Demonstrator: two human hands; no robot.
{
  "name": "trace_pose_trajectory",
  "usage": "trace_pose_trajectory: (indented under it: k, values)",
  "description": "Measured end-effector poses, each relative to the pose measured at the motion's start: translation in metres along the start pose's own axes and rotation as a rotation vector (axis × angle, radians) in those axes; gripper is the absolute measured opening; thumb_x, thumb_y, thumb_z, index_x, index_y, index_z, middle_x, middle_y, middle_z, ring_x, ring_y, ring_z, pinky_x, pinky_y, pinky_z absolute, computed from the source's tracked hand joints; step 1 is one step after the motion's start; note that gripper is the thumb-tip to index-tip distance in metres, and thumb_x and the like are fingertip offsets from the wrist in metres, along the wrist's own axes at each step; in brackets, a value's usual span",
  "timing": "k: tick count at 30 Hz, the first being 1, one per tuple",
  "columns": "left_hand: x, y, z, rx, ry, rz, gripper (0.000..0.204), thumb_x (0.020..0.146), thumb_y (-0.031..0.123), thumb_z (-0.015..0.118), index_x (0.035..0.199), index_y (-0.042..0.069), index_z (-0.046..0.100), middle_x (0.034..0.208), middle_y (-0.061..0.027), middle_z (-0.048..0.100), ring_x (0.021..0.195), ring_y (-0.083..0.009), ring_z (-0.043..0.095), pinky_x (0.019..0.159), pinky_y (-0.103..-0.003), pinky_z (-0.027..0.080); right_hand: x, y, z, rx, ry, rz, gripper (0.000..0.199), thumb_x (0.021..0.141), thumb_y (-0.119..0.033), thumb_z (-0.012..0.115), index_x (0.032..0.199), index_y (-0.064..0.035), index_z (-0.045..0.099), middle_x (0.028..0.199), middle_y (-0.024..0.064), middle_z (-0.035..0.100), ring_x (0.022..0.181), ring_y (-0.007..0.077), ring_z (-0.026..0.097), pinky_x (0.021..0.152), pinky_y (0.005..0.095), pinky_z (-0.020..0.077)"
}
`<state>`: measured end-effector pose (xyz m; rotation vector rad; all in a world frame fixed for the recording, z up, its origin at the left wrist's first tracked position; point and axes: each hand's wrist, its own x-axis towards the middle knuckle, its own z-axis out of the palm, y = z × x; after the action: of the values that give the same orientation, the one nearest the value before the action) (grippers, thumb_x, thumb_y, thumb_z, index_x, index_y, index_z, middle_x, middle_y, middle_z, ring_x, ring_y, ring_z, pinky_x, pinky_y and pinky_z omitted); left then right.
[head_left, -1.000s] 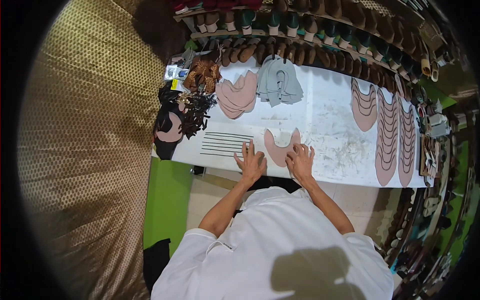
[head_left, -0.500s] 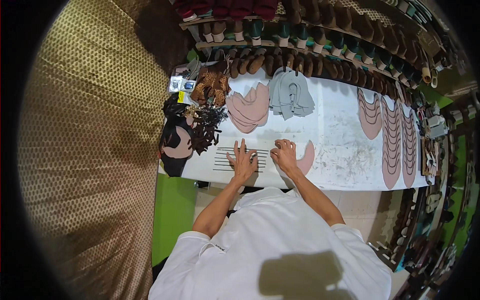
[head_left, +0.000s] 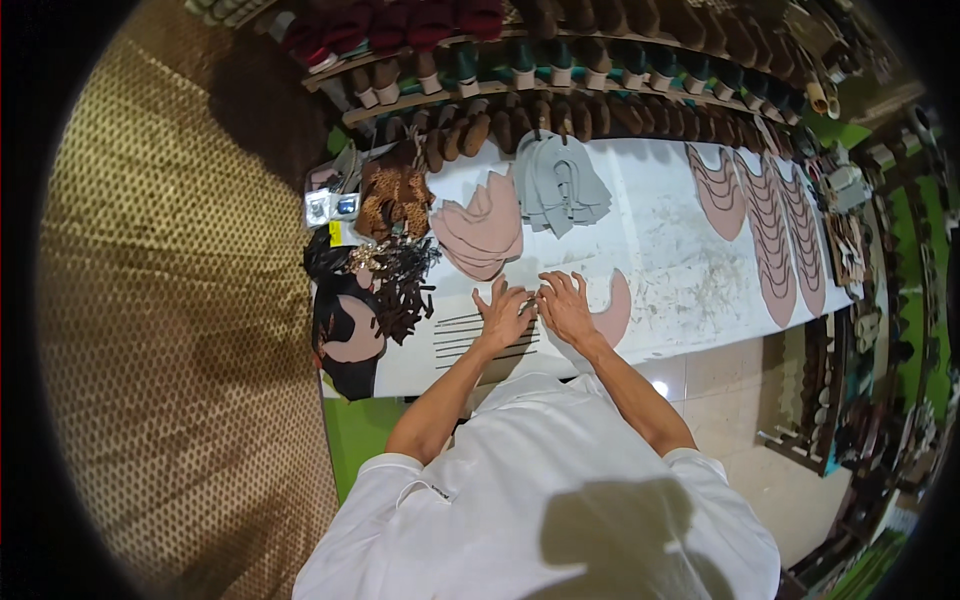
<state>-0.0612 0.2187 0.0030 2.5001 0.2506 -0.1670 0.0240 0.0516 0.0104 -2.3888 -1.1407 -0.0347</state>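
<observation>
Several thin dark strips (head_left: 455,341) lie in spaced rows on the white table. My left hand (head_left: 505,318) rests over their right ends, its thumb and forefinger pinched and its outer fingers spread. Close against it, my right hand (head_left: 568,312) is bent, with thumb and fingertips drawn together. The fingertips of both hands nearly meet, and what they pinch is too small to make out. Beside my right hand lies a curved pink piece (head_left: 616,308), partly hidden by my wrist.
Pink pieces (head_left: 480,235) and grey pieces (head_left: 565,185) are stacked behind my hands. Dark scraps (head_left: 403,290) and a leopard-print piece (head_left: 395,200) crowd the left end. Overlapping pink curved pieces (head_left: 768,240) lie in rows at right. Shoe racks (head_left: 590,85) stand behind the table.
My left hand has shifted right to the strips' ends, and its thumb and forefinger have closed. The hands are now nearly touching. The whole view has tilted slightly.
</observation>
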Motion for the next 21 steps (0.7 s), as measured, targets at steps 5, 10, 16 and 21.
trace_pose_trajectory:
  k: [5, 10, 16, 21]
  values:
    - [0.016, 0.007, -0.005, -0.062, -0.138, 0.090, 0.020, 0.095, 0.034, 0.071, 0.105, 0.019, 0.080, 0.108, -0.0040, 0.071, 0.121, -0.0234, 0.057, 0.110, -0.077, 0.013, -0.031, 0.024, -0.030, -0.025, 0.071, 0.140, 0.014, 0.090, -0.017, 0.067, 0.098, -0.0053, 0.069, 0.136, 0.0110, 0.059, 0.134, 0.0297, 0.050, 0.116, 0.0571, 0.0281]
    - [0.024, 0.017, 0.002, -0.038, -0.250, 0.128, 0.019, 0.095, 0.032, 0.072, 0.107, 0.020, 0.080, 0.106, -0.0030, 0.072, 0.120, -0.0228, 0.057, 0.110, -0.074, 0.015, -0.096, 0.072, -0.065, -0.080, 0.060, 0.390, 0.014, 0.088, -0.017, 0.070, 0.094, -0.0042, 0.070, 0.135, 0.0123, 0.058, 0.133, 0.0340, 0.048, 0.116, 0.0566, 0.0288]
    - [0.031, 0.050, 0.022, 0.003, -0.284, 0.206, 0.016, 0.094, 0.029, 0.074, 0.106, 0.022, 0.081, 0.100, 0.0016, 0.074, 0.116, -0.0220, 0.057, 0.107, -0.069, 0.022, -0.160, 0.122, -0.089, -0.143, 0.123, 0.484, 0.012, 0.090, -0.017, 0.069, 0.095, -0.0059, 0.071, 0.135, 0.0116, 0.058, 0.134, 0.0322, 0.047, 0.116, 0.0545, 0.0289]
    - [0.029, 0.070, 0.040, 0.013, -0.178, 0.249, 0.013, 0.092, 0.024, 0.074, 0.103, 0.021, 0.081, 0.098, 0.0008, 0.073, 0.114, -0.0221, 0.057, 0.102, -0.065, 0.026, -0.178, 0.133, -0.095, -0.155, 0.088, 0.536, 0.013, 0.091, -0.015, 0.068, 0.099, -0.0052, 0.072, 0.136, 0.0119, 0.058, 0.136, 0.0316, 0.047, 0.118, 0.0573, 0.0277]
